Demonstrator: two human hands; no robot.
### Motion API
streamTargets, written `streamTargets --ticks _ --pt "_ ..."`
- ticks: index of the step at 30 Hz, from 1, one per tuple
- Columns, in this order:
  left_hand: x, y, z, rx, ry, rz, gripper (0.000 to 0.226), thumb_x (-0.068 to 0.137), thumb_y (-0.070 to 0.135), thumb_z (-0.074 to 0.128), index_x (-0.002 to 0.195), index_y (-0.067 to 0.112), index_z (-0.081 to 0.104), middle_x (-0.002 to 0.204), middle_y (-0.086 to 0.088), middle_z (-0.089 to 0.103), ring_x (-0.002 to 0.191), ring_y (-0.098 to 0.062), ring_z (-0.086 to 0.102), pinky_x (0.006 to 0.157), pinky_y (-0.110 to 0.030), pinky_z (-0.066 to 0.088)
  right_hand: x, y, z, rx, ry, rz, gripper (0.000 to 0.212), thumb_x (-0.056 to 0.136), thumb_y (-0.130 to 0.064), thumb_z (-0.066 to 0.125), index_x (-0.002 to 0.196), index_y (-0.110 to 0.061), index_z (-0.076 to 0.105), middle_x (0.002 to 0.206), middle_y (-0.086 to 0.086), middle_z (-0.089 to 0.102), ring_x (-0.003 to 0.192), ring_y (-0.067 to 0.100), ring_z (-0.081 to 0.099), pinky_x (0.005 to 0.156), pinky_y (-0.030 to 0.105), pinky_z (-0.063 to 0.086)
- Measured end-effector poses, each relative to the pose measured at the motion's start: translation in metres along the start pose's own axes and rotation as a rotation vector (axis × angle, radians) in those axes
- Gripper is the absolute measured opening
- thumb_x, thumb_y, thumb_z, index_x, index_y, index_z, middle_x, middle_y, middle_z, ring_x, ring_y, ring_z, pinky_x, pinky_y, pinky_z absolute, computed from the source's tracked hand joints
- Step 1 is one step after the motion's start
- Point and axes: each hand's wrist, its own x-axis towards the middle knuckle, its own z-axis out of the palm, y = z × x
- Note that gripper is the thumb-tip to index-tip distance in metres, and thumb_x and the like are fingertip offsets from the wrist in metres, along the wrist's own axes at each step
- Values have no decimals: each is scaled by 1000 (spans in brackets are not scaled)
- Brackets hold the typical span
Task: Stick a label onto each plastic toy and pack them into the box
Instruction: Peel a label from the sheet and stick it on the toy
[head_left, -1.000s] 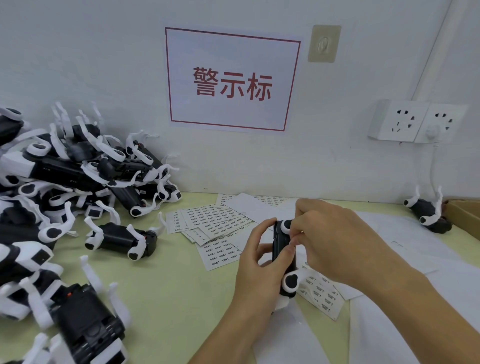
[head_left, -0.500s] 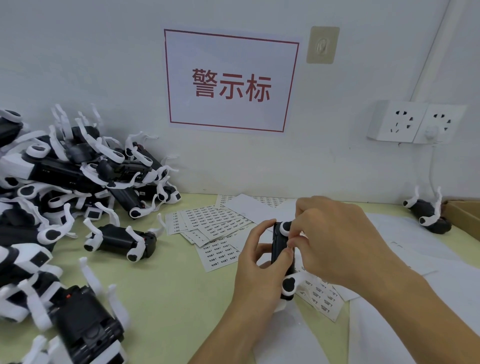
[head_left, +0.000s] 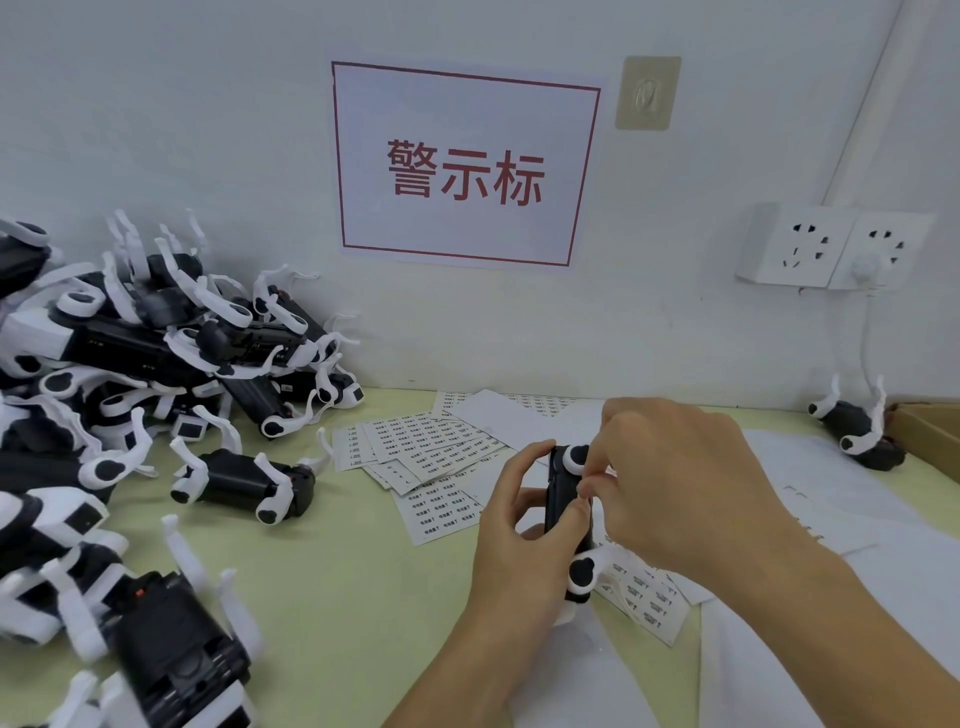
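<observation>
Above label sheets (head_left: 441, 457), toy (head_left: 563, 499) in both hands.

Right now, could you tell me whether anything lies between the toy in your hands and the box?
One other toy lies beside the box, roughly between it and the held toy; loose paper sheets lie flat there.

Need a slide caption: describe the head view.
Both hands, left and right, hold a black-and-white toy above label sheets.

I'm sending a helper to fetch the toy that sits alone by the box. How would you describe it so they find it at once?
Start at the white wall sockets on the right and follow the cord down to the table. There, touching the cardboard box, lies one black toy with white legs. Unlike the pile on the left, it lies alone.
</observation>
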Motion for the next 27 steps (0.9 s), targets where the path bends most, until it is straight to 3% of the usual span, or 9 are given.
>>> streamTargets --ticks 6,16,24,27 --pt "0 1 0 -1 5 0 46 91 19 68 115 56 59 103 4 71 84 -16 75 58 -15 52 0 -3 1 -32 8 32 18 90 -43 56 89 -33 71 86 -10 59 58 11 35 53 23 15" --pt "0 1 1 7 15 1 45 91 20 70 115 57 59 102 5 72 85 -15 75 58 -13 51 -2 -6 0 -14 27 76 16 88 -39 56 86 -30 69 82 -10 59 69 18 52 60 28 27" --pt "0 3 1 9 28 -10 45 90 22 72 113 58 60 98 9 72 83 -13 75 57 -11 50 -2 -8 2 24 28 146 15 84 -36 59 76 -26 66 77 -8 56 61 18 47 53 28 30" --pt "0 4 1 15 26 -18 47 90 20 71 114 59 59 97 11 72 83 -12 75 58 -11 50 -3 -10 4 21 35 174 26 82 -32 58 60 -22 49 66 -7 47 52 13 38 48 27 25"
